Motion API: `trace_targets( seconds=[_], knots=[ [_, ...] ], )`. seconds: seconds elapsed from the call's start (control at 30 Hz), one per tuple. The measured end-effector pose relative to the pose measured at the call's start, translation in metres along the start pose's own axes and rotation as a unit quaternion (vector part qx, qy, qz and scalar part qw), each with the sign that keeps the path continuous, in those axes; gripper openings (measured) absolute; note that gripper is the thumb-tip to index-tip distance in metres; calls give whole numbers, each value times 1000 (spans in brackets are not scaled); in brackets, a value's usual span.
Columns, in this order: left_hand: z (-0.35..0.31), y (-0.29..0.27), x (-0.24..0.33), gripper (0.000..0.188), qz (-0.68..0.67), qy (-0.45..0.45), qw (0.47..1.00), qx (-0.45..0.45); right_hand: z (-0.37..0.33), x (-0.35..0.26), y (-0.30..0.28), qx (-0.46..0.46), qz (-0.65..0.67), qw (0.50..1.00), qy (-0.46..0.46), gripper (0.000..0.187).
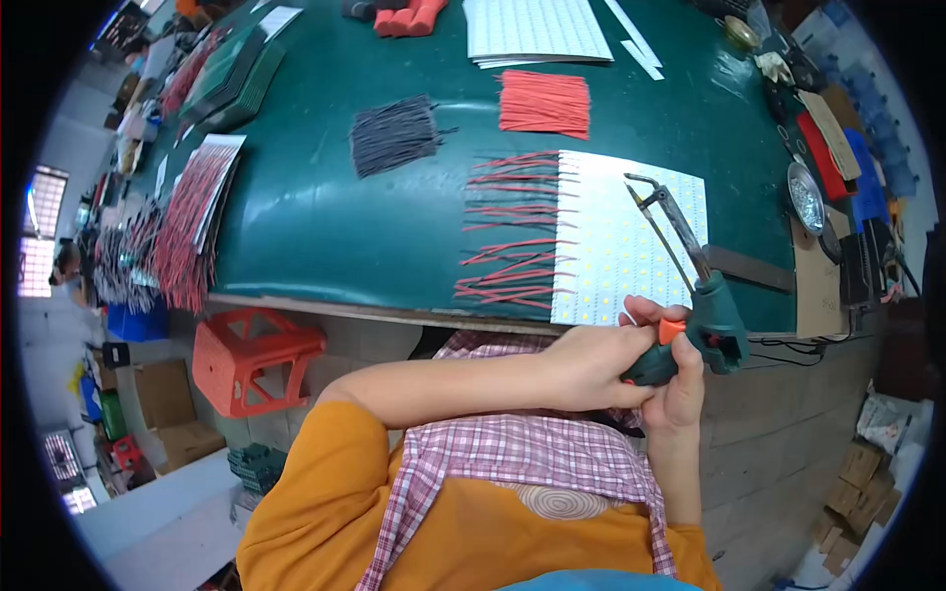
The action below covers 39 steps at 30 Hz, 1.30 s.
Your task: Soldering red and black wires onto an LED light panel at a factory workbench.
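- Left hand: wrapped against the handle from its left side, forearm crossing the body; keeping that elbow loose should help steadiness.
- Right hand: closed round the same handle, thumb beside the orange trigger; best to squeeze only once the tip is properly placed.
- Green soldering gun: held at the surface's near edge, its metal arms reaching over the white board. Whether the tip touches it cannot be told; ideally, keep it off the yellow dots.
- Red and black wires: splayed from the board's left edge; keep the hot end and sleeves from dragging across them.
- Grey bar: just right of the board; leave it room when swinging the gun.
- Black wire bundle and red wire bundle: beyond the board, worth keeping separate and straight for easy picking.
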<state>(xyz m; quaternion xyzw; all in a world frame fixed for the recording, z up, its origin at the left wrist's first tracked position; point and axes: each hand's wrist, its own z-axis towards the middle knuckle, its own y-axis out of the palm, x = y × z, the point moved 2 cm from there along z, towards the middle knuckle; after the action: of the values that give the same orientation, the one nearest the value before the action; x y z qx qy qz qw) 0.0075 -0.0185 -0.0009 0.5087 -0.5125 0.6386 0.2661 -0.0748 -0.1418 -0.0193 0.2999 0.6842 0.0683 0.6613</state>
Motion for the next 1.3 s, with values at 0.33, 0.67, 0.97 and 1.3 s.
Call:
trace_targets(
  seconds=[0.33, 0.67, 0.97, 1.3],
  knots=[
    [102, -228, -67, 22, 429, 36, 852, 297, -3, -50, -41, 71, 100, 992, -16, 40],
    [158, -230, -77, 13, 579, -51, 799, 153, 14, -50, -49, 94, 67, 993, -12, 49],
    [160, -238, -66, 16, 540, -63, 822, 169, 27, -46, -52, 67, 51, 996, -2, 49],
    [157, -225, -60, 22, 468, -88, 869, 135, 17, -38, -50, 71, 58, 996, 10, 51]
  ],
)
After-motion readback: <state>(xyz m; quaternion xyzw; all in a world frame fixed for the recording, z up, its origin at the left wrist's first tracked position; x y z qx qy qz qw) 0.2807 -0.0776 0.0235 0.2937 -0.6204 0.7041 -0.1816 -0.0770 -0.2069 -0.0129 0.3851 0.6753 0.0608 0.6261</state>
